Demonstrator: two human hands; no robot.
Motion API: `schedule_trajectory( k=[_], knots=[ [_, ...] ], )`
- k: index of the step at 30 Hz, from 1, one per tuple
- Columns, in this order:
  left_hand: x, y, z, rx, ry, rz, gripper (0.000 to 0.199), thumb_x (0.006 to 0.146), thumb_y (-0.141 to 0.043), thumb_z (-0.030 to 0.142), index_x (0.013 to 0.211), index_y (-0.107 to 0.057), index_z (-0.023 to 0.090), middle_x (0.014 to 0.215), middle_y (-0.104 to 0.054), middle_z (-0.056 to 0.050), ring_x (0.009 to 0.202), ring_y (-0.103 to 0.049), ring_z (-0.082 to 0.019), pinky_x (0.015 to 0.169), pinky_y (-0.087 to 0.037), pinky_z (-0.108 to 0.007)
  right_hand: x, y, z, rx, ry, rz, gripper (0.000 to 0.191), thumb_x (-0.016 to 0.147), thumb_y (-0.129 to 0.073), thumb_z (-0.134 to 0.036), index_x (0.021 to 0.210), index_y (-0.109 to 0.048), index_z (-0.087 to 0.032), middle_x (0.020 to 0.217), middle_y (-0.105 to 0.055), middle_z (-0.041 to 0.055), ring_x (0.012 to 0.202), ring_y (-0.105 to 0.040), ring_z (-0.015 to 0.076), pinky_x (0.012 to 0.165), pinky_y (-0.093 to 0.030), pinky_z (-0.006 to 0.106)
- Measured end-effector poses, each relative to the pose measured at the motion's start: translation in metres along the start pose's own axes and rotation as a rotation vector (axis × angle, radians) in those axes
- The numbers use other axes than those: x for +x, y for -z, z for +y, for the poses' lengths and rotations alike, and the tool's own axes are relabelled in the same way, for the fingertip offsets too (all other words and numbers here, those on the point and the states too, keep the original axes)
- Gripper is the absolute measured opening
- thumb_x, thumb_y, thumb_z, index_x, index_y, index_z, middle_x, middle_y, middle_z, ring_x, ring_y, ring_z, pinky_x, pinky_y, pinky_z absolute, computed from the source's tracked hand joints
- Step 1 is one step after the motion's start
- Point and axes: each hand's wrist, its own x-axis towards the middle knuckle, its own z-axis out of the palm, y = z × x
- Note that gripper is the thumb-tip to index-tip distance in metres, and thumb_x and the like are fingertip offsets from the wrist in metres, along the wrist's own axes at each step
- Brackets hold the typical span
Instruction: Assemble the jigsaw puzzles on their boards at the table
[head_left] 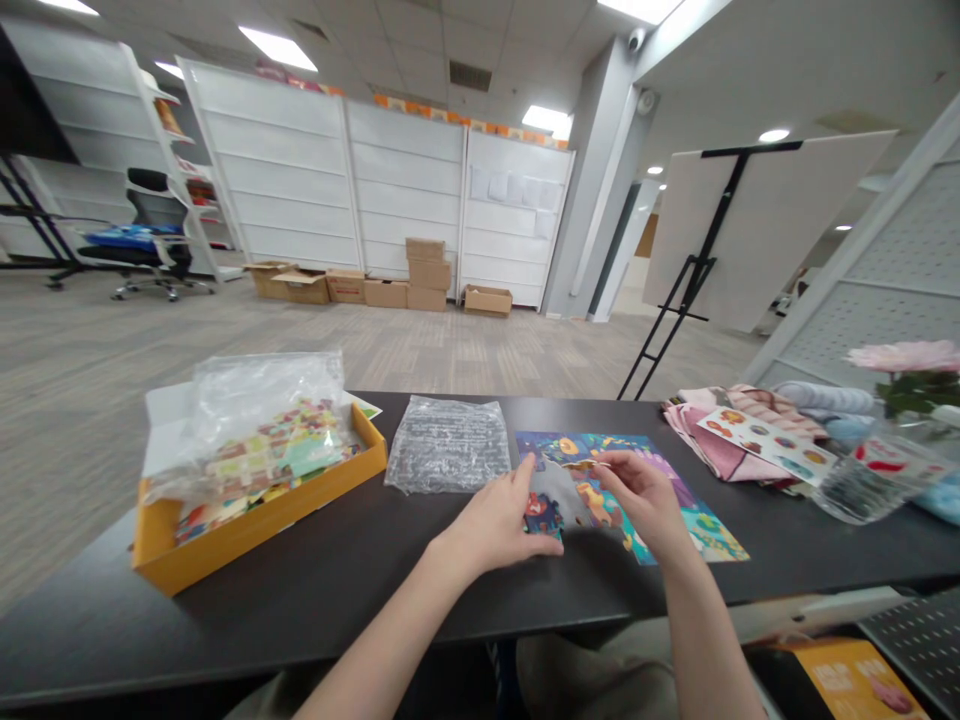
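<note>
Across the black desk (315,610) in front of you, your two hands work over one jigsaw puzzle (660,490) lying flat, directly ahead of you. Your left hand (491,525) sits low, its fingers (525,478) loosely spread and touching a small cluster of dark blue pieces (544,515) at the puzzle's near edge; you cannot tell whether they grip anything. Your right hand (645,500) is raised slightly, its fingers (609,466) pinched nearly closed on one small puzzle piece (581,465). To your left stands one orange box (259,515), with a clear plastic bag (262,400) lying over many loose pieces (289,460). One crumpled plastic sleeve (446,443) lies between that box and the puzzle. To your right are folded pink fabric (720,435), one sticker sheet (765,445), and a glass vase (874,490) beside one pink flower (907,357). Beyond the desk, about eight cardboard boxes (375,285) sit on the floor, three of them stacked, near one office chair (150,235) and one black easel (697,270).
</note>
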Motion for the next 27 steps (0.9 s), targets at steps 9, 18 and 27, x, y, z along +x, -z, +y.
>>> schedule_trajectory(
  k=[9,18,27],
  knots=[
    [0.003,0.011,0.004,-0.004,-0.077,0.228,0.016,0.096,-0.055,0.027,0.105,-0.069,0.025,0.103,-0.074,-0.002,0.087,-0.07,-0.018,0.08,-0.05,-0.029,-0.006,-0.019,-0.008,0.084,-0.054,-0.102,0.037,0.082,-0.075,-0.055,0.088,-0.065,-0.02,0.072,-0.069,0.0033,0.058,-0.06,0.0144,0.049,-0.046,0.024],
    [0.003,0.016,0.006,-0.266,0.01,0.16,0.014,0.092,-0.059,0.032,0.092,-0.07,0.023,0.078,-0.076,0.002,0.067,-0.07,-0.015,0.063,-0.047,-0.023,-0.006,-0.025,-0.009,0.145,-0.112,-0.023,0.039,0.081,-0.075,-0.057,0.088,-0.064,-0.02,0.06,-0.064,0.0004,0.048,-0.051,0.0116,0.038,-0.035,0.02],
    [0.002,0.017,0.007,-0.163,-0.044,0.192,0.013,0.093,-0.059,0.03,0.095,-0.071,0.024,0.08,-0.075,0.002,0.075,-0.069,-0.016,0.073,-0.051,-0.026,0.001,-0.034,-0.007,0.153,-0.098,0.196,0.04,0.078,-0.077,-0.057,0.087,-0.065,-0.019,0.057,-0.063,-0.0017,0.043,-0.051,0.0103,0.04,-0.041,0.022]
  ],
)
